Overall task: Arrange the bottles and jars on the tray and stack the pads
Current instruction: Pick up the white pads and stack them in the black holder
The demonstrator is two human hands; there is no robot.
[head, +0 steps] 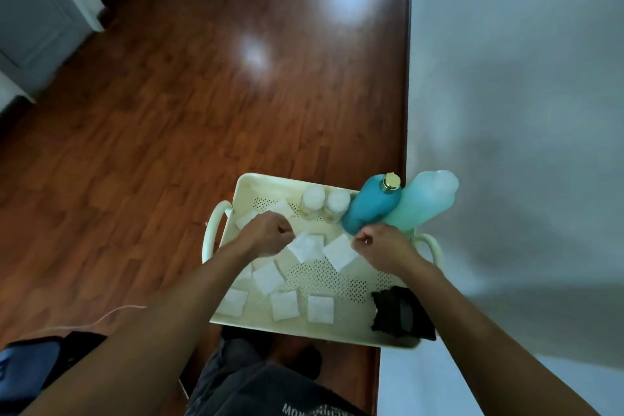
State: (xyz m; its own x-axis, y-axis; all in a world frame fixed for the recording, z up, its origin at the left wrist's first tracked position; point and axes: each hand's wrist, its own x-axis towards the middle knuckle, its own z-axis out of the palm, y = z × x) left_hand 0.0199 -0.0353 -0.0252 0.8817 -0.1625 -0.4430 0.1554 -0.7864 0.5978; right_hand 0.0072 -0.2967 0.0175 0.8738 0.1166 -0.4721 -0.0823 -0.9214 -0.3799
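Note:
A cream perforated tray (337, 324) with side handles holds several white square pads scattered flat across it. My left hand (266, 233) pinches the corner of one pad (305, 246) near the tray's middle. My right hand (385, 246) pinches the edge of a neighbouring pad (339, 252). Two small clear jars (312, 201) with white lids stand side by side at the tray's far edge. Beside them, at the far right corner, stand a teal bottle (368, 209) with a gold cap and a pale green bottle (425, 199).
A black pouch-like object (400, 312) lies in the tray's near right corner. A white wall (523, 111) runs close along the right. Wooden floor (202, 94) stretches ahead and to the left. A blue bag (30, 365) sits at the lower left.

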